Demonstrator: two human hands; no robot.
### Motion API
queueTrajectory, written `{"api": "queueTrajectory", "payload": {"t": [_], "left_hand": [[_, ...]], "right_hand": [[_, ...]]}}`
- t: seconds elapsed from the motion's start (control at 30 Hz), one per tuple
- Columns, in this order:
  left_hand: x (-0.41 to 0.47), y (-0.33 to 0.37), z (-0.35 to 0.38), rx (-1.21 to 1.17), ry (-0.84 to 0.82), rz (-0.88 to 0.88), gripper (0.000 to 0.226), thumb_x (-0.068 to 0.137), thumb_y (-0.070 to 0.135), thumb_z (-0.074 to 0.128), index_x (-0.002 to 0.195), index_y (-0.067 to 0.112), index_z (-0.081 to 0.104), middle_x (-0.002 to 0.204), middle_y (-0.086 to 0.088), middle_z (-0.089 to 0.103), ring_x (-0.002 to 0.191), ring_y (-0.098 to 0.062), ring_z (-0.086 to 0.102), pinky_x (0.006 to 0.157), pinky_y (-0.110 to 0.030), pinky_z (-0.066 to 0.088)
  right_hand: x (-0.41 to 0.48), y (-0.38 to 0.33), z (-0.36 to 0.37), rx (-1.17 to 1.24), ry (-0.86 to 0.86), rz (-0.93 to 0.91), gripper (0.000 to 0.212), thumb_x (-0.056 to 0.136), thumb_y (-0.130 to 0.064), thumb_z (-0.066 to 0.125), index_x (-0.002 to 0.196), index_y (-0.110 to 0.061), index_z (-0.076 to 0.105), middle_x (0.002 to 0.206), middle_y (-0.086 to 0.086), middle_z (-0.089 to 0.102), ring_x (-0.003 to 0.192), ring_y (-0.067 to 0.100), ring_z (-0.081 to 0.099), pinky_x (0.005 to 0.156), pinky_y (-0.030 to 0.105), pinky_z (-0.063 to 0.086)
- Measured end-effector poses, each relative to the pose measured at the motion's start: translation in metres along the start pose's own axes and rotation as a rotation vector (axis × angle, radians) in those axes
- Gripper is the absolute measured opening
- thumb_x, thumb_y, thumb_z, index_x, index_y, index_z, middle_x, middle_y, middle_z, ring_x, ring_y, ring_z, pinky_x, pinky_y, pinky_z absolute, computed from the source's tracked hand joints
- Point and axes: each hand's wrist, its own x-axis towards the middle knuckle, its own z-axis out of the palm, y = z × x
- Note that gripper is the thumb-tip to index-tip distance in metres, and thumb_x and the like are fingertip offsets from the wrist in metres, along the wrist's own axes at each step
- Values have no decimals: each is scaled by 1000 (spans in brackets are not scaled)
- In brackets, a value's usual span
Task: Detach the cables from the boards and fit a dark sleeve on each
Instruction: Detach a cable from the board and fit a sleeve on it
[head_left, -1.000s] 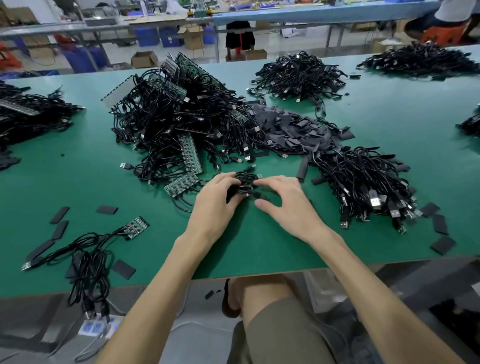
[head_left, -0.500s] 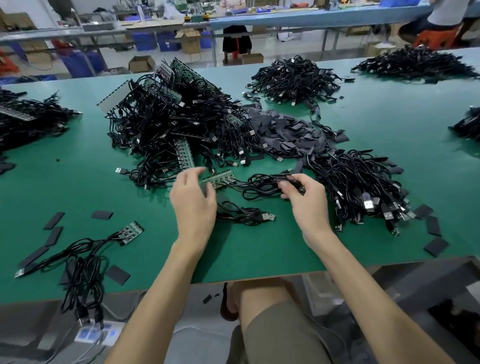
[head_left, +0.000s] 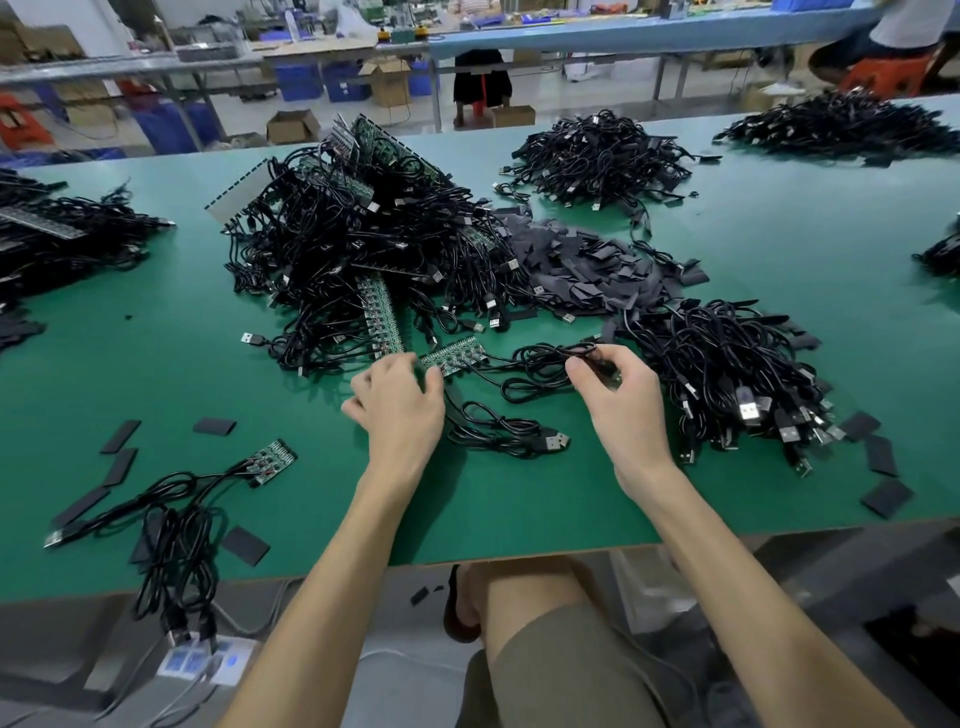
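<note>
A small green circuit board (head_left: 453, 355) lies on the green table (head_left: 519, 499) with black cables running off it to the right. My left hand (head_left: 400, 405) rests beside the board, fingertips touching its left end. My right hand (head_left: 618, 395) pinches one black cable (head_left: 540, 358) of that board, lifted a little off the table. A loose coiled USB cable (head_left: 506, 434) lies between my hands. A heap of dark flat sleeves (head_left: 582, 265) lies behind. The large tangle of boards and cables (head_left: 363, 249) sits behind my left hand.
A pile of cables (head_left: 727, 374) lies right of my right hand, with loose sleeves (head_left: 883, 457) near it. Another board with cables (head_left: 270, 460) and scattered sleeves (head_left: 244, 545) lie at the front left. More cable piles (head_left: 597, 156) sit farther back.
My hands have drawn apart: the left went to the green board, the right moved right with a cable. The coiled cable that they held now lies on the table.
</note>
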Motion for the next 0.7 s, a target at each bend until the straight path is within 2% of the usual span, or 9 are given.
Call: {"api": "queueTrajectory", "payload": {"t": [0.07, 0.13, 0.2, 0.27, 0.33, 0.47, 0.6, 0.7], "left_hand": [[0, 0, 1, 16, -31, 34, 35, 101, 36, 57, 129, 17, 63, 142, -2, 54, 134, -26, 35, 105, -42, 19], [-1, -2, -3, -137, -26, 59, 28, 96, 29, 66, 124, 22, 64, 129, 4, 63, 125, -20, 49, 105, -40, 23], [-2, -4, -8, -400, -38, 78, 24, 93, 19, 71, 116, 23, 64, 112, 9, 68, 106, -9, 62, 106, -37, 41], [-5, -4, -11, -529, -27, 97, 19, 92, 17, 74, 107, 18, 63, 99, 7, 68, 87, 0, 63, 91, -29, 53], [-7, -2, -12, -565, 1, 116, 14, 91, 18, 76, 100, 14, 65, 93, 4, 69, 79, -1, 62, 80, -22, 53], [-8, 0, -13, -634, 40, 138, 7, 91, 12, 75, 94, 14, 69, 85, 3, 72, 74, -3, 64, 73, -18, 51], [-10, 2, -13, -660, 48, 121, 4, 92, 5, 71, 94, 8, 68, 85, -2, 69, 75, -7, 61, 75, -21, 52], [-12, 3, -13, -648, 71, 129, 11, 94, -1, 66, 92, 9, 63, 84, 0, 64, 73, -5, 58, 72, -16, 47]], "right_hand": [[0, -1, 0, 8, 14, 4, 23, 96, -30, 70, 114, -15, 67, 103, -3, 70, 85, -7, 61, 72, 5, 44], [0, -3, 0, 18, 26, 23, 28, 96, -29, 70, 119, -14, 65, 110, -1, 68, 94, -3, 63, 77, 9, 46], [-1, -5, 0, -18, 38, 29, 33, 95, -31, 71, 123, -17, 58, 122, -1, 59, 108, 10, 60, 91, 19, 48], [-4, -8, 0, -130, 48, -16, 46, 94, -33, 72, 132, -18, 52, 128, -3, 49, 121, 13, 47, 104, 28, 40], [-7, -12, 2, -278, 50, -100, 57, 93, -35, 72, 140, -16, 48, 137, 0, 46, 131, 16, 37, 109, 32, 32], [-14, -16, 9, -589, 104, -276, 63, 92, -38, 71, 146, -15, 47, 149, 4, 41, 142, 23, 27, 116, 47, 24], [-15, -14, 10, -656, 168, -320, 65, 93, -37, 71, 147, -10, 48, 151, 8, 38, 142, 26, 25, 116, 50, 22], [-17, -14, 10, -749, 197, -380, 66, 94, -40, 69, 147, -8, 48, 150, 11, 39, 141, 27, 27, 115, 52, 24]]}}
